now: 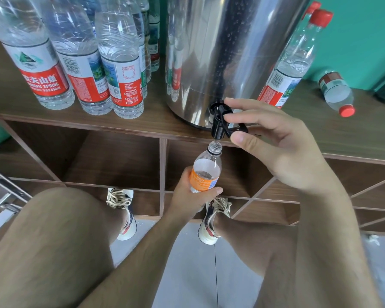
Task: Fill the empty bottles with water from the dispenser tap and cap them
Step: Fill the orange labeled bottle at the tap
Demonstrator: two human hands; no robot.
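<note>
A steel water dispenser (227,54) stands on a wooden shelf top (147,117). Its black tap (219,124) juts over the front edge. My right hand (276,143) pinches the tap's lever between thumb and fingers. Directly below the spout, my left hand (188,200) grips a small clear bottle with an orange label (206,172), uncapped, its open neck just under the spout. A thin stream of water runs into it, and it is partly filled.
Several large red-labelled bottles (85,63) stand on the shelf top at left. Two red-capped bottles (293,58) stand right of the dispenser, and one capped bottle (337,94) lies on its side farther right. Open cubbies (111,158) sit below; my feet are on the tiled floor.
</note>
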